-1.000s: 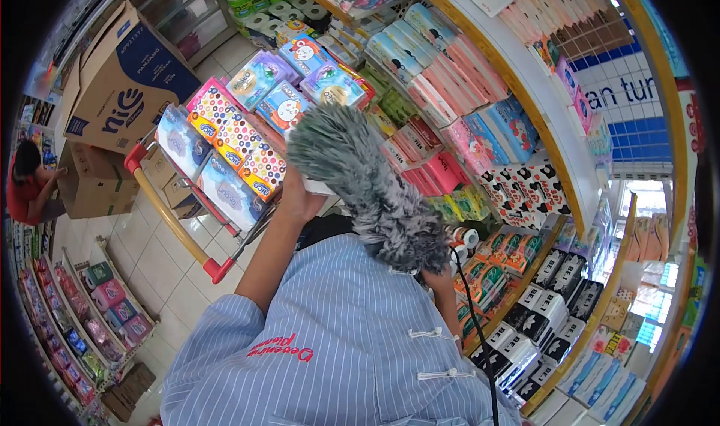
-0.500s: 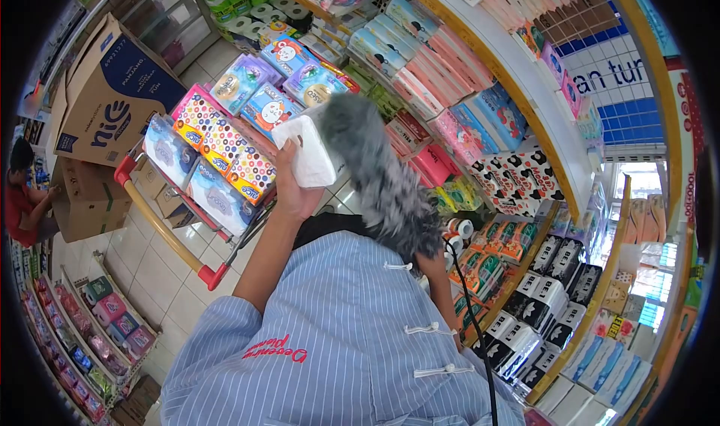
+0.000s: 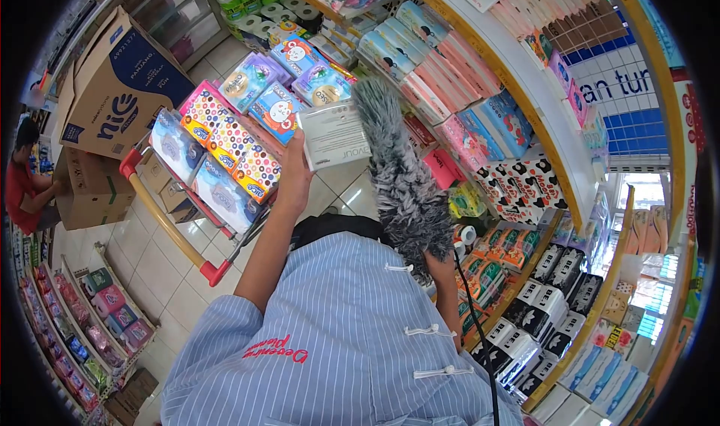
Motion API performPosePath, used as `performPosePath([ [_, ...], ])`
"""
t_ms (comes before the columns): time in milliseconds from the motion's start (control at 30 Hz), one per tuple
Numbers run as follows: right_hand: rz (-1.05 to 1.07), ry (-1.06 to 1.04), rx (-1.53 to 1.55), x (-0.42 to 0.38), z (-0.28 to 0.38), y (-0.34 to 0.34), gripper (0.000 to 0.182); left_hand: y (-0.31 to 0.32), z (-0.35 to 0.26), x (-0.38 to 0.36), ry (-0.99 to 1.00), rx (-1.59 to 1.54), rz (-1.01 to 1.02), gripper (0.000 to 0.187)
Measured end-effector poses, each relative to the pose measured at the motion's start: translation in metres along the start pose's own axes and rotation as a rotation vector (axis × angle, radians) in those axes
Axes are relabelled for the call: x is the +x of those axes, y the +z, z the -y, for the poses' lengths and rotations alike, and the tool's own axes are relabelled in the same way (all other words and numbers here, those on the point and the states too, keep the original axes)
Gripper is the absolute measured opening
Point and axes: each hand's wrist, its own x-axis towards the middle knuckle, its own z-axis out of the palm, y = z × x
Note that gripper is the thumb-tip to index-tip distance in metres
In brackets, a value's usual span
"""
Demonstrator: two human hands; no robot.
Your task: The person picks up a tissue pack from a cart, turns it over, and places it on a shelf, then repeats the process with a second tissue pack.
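My left hand (image 3: 297,167) is closed on the left edge of a white tissue pack (image 3: 334,135), whose face with small grey print and upside-down lettering is turned up. Against the pack's right edge lies the head of a grey fluffy duster (image 3: 397,163). This duster runs down to my right hand, of which only the wrist and forearm (image 3: 444,280) show; the fingers are hidden by the fluff. Just beyond the pack, a trolley (image 3: 169,227) with a yellow and red handle carries several packs of tissues (image 3: 232,145).
Shelves on the right hold stacked tissue packs (image 3: 450,66) and black-and-white packs (image 3: 536,298). A large cardboard box (image 3: 124,88) stands at the left, near a person in a red top (image 3: 28,190). Low racks (image 3: 109,306) line the lower left. A black cable (image 3: 480,336) hangs by my right arm.
The tissue pack has turned from its plain white side to its printed face and shifted slightly right. The duster head has swung right, from over the pack's corner to beside its edge.
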Motion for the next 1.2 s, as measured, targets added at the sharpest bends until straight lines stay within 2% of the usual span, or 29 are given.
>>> performPosePath([
  [67, 0.013, -0.029, -0.055, -0.003, -0.004, -0.002, 0.042, -0.001, -0.001, -0.003, -0.049, 0.020, -0.008, 0.057],
  [167, 0.079, -0.121, -0.032, -0.020, 0.025, 0.004, 0.040, 0.000, -0.001, -0.004, -0.068, -0.006, -0.053, 0.056],
  [267, 0.114, -0.151, -0.232, -0.015, 0.023, 0.008, 0.039, -0.002, 0.000, -0.004, -0.049, -0.030, -0.042, 0.055],
  [300, 0.079, -0.087, -0.081, -0.008, 0.017, 0.013, 0.039, -0.002, 0.001, -0.004, -0.042, -0.035, -0.028, 0.053],
  [367, -0.025, -0.012, -0.050, -0.002, 0.009, 0.009, 0.043, -0.002, 0.002, -0.005, -0.050, -0.134, -0.016, 0.054],
  [433, -0.093, 0.109, -0.008, -0.003, 0.036, 0.008, 0.051, -0.003, 0.000, -0.008, -0.045, -0.175, -0.012, 0.054],
  [500, -0.150, 0.158, 0.067, -0.015, 0.064, 0.004, 0.046, -0.004, 0.000, -0.008, -0.044, -0.135, 0.015, 0.054],
  [600, -0.116, 0.110, 0.169, -0.021, 0.014, -0.005, 0.051, -0.004, 0.001, -0.007, -0.049, -0.111, 0.015, 0.055],
  [667, -0.002, -0.051, 0.085, -0.019, -0.017, -0.011, 0.055, -0.002, 0.003, -0.007, -0.050, -0.121, 0.037, 0.054],
  [700, 0.047, 0.115, 0.085, -0.017, 0.003, -0.008, 0.055, -0.004, 0.004, -0.007, -0.048, -0.134, 0.063, 0.054],
  [800, -0.047, 0.212, 0.108, -0.001, 0.017, 0.006, 0.056, -0.006, 0.006, -0.011, -0.022, -0.175, 0.133, 0.055],
  [933, 0.051, 0.160, 0.226, -0.010, 0.051, 0.006, 0.047, -0.012, 0.010, -0.010, 0.035, -0.198, 0.201, 0.055],
  [967, 0.013, 0.100, 0.160, -0.006, 0.006, 0.007, 0.043, -0.012, 0.012, -0.009, 0.033, -0.195, 0.178, 0.055],
  [1033, 0.037, 0.183, 0.215, -0.021, 0.040, 0.012, 0.043, -0.010, 0.014, -0.005, 0.019, -0.187, 0.138, 0.056],
  [1067, 0.044, 0.223, 0.244, -0.026, 0.052, 0.014, 0.042, -0.009, 0.013, 0.001, 0.064, -0.062, 0.082, 0.057],
  [1100, 0.036, 0.229, 0.280, -0.024, 0.037, 0.016, 0.049, -0.007, 0.012, 0.007, 0.112, 0.064, 0.026, 0.058],
  [1133, 0.031, 0.185, 0.227, -0.021, 0.027, 0.015, 0.047, -0.006, 0.010, 0.011, 0.161, 0.189, -0.031, 0.059],
  [1200, 0.023, 0.098, 0.122, -0.016, 0.017, 0.012, 0.044, -0.002, 0.001, 0.011, 0.126, 0.140, 0.034, 0.060],
])
